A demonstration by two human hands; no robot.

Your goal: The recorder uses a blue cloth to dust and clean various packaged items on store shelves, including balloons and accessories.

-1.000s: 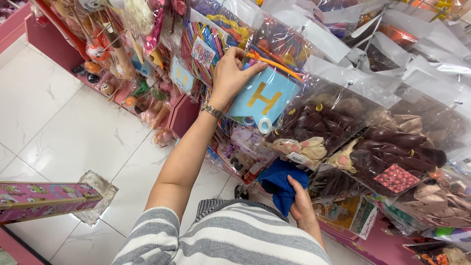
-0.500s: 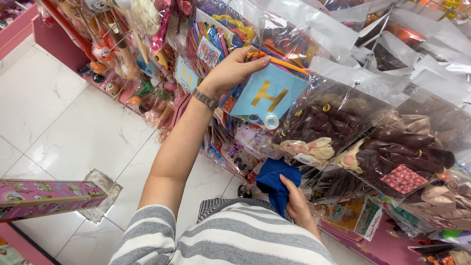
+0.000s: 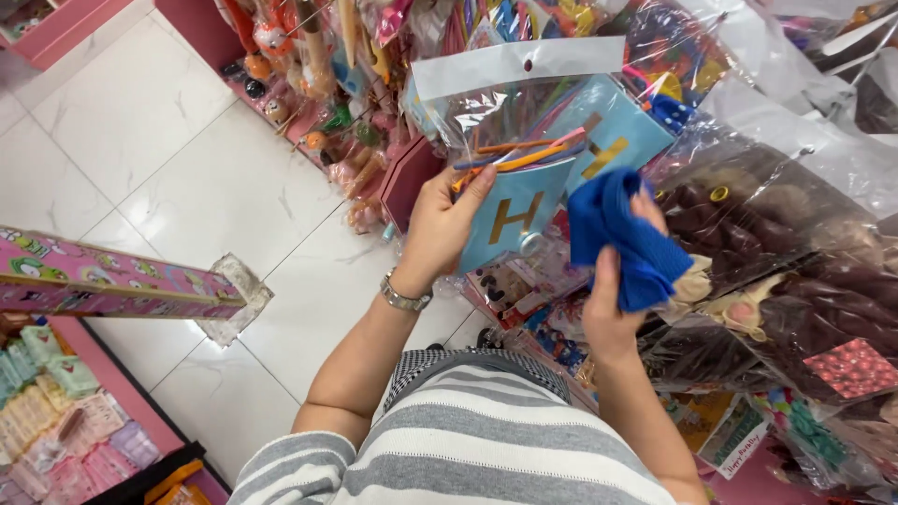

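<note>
My left hand (image 3: 447,227) grips a clear plastic packet (image 3: 524,122) with a white header strip; inside are light blue banner cards with gold letters and coloured strips. The packet is held out in front of the shop rack. My right hand (image 3: 613,299) is closed on a bunched blue cloth (image 3: 622,234), which presses against the packet's right lower part. A metal watch (image 3: 404,297) sits on my left wrist. My striped grey and white top fills the bottom of the view.
Bags of brown wigs or hairpieces (image 3: 795,271) hang at the right. Toys and trinkets (image 3: 327,122) hang on the pink rack at the top. A pink printed box (image 3: 112,281) juts in from the left over white floor tiles (image 3: 187,187).
My left hand has pulled the packet off the rack and lowered it toward me. My right hand has risen with the blue cloth from waist height up to the packet.
</note>
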